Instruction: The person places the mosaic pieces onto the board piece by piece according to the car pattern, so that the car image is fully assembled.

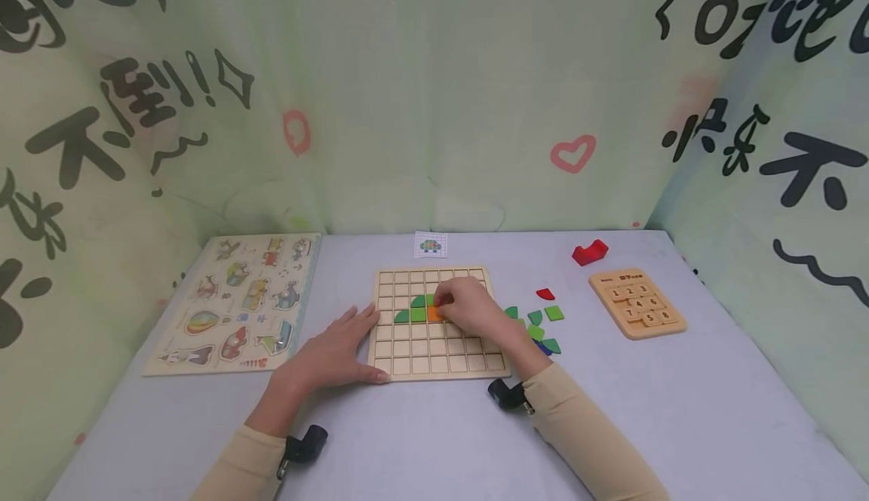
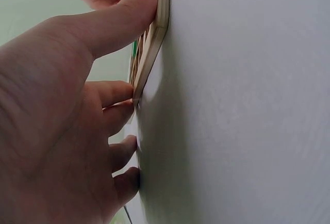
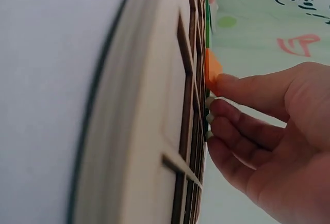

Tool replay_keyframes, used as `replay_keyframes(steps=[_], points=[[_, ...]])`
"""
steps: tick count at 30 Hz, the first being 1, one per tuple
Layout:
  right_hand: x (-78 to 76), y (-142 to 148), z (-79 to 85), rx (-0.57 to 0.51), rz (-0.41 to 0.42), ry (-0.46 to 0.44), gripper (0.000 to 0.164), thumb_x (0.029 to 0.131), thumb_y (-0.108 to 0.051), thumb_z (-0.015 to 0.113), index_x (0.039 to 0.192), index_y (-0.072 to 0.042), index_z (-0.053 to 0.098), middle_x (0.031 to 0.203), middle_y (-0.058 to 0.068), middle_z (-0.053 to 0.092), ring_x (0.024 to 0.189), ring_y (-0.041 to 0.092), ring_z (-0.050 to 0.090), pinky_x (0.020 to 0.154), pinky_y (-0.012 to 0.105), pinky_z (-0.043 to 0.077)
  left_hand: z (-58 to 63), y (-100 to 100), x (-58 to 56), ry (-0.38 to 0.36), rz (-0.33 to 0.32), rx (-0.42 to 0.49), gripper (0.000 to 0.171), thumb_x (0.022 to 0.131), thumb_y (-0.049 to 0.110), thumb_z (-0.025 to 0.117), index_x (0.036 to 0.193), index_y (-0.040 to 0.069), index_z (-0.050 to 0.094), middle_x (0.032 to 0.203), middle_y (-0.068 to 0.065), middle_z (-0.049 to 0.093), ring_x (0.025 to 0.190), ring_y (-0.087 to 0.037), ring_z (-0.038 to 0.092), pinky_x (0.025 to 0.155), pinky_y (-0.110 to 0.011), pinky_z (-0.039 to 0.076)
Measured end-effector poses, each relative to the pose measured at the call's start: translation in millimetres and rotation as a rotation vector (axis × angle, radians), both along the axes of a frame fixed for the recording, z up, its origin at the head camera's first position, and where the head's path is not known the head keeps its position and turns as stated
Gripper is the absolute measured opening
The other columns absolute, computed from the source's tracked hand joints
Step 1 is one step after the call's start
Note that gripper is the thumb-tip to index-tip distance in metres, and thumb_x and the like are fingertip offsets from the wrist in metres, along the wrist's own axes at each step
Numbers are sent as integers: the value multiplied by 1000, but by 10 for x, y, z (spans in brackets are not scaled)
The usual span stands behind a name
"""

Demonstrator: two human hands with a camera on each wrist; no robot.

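Observation:
A wooden grid board [image 1: 441, 367] lies in front of me. Several green pieces [image 1: 417, 315], some square and some with a curved edge, sit in its cells. Beside them is an orange tile [image 1: 435, 314], partly covered by my right hand [image 1: 470, 306]. In the right wrist view, thumb and forefinger pinch that orange tile [image 3: 212, 70] at the board's surface, the other fingers curled close by. My left hand [image 1: 333, 351] rests at the board's left edge with fingers spread. In the left wrist view its thumb lies along the board's edge [image 2: 149, 53].
Loose green pieces [image 1: 554, 313], a red piece [image 1: 545, 294] and a blue piece [image 1: 542, 347] lie right of the board. Farther right are a red block [image 1: 590, 253] and a wooden number puzzle [image 1: 638, 303]. A picture board [image 1: 234, 305] lies left; a small pattern card [image 1: 431, 244] stands behind.

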State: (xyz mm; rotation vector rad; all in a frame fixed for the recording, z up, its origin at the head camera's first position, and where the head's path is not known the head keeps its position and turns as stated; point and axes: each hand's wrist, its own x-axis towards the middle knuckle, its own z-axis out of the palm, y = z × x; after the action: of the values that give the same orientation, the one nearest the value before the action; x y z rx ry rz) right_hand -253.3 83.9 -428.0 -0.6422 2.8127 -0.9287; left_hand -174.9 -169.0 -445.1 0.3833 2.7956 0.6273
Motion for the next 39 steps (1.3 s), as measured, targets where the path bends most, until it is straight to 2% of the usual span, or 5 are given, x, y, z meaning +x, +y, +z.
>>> replay_keyframes(steps=[5, 13, 21, 33, 39], points=[[33, 14, 21, 45, 14, -12, 13, 85, -2, 70, 90, -9, 80, 92, 1, 75, 93, 16, 66, 83, 34, 57, 5, -3, 7, -2, -1, -3, 114, 69, 63, 80, 158, 15, 27, 167, 1, 22, 156, -33, 15, 118, -62, 29], [22, 245, 79, 93, 7, -9, 20, 86, -6, 69, 103, -11, 79, 97, 1, 75, 87, 14, 64, 77, 31, 55, 5, 7, 13, 13, 2, -1, 113, 69, 63, 80, 157, 14, 29, 167, 1, 23, 155, -33, 16, 117, -63, 30], [-18, 656, 138, 105, -103, -6, 25, 88, -10, 67, 111, -8, 75, 88, 3, 68, 78, 18, 56, 64, 27, 47, 1, 18, 15, -1, 13, -3, 114, 68, 64, 80, 157, 15, 29, 167, 2, 22, 156, -32, 14, 120, -59, 28], [-78, 1177, 138, 159, -273, -20, 28, 92, -16, 66, 118, -6, 71, 102, 13, 68, 83, 24, 59, 65, 28, 52, -17, 20, 7, 2, 16, -10, 114, 68, 65, 79, 158, 17, 29, 167, 2, 23, 156, -31, 15, 120, -58, 29], [-162, 1356, 75, 186, -347, -14, 29, 93, -16, 64, 120, -7, 70, 117, 18, 66, 98, 30, 59, 80, 40, 58, 9, 16, 18, 3, 8, -1, 114, 69, 65, 79, 158, 15, 28, 167, 1, 22, 156, -32, 14, 120, -59, 28]])
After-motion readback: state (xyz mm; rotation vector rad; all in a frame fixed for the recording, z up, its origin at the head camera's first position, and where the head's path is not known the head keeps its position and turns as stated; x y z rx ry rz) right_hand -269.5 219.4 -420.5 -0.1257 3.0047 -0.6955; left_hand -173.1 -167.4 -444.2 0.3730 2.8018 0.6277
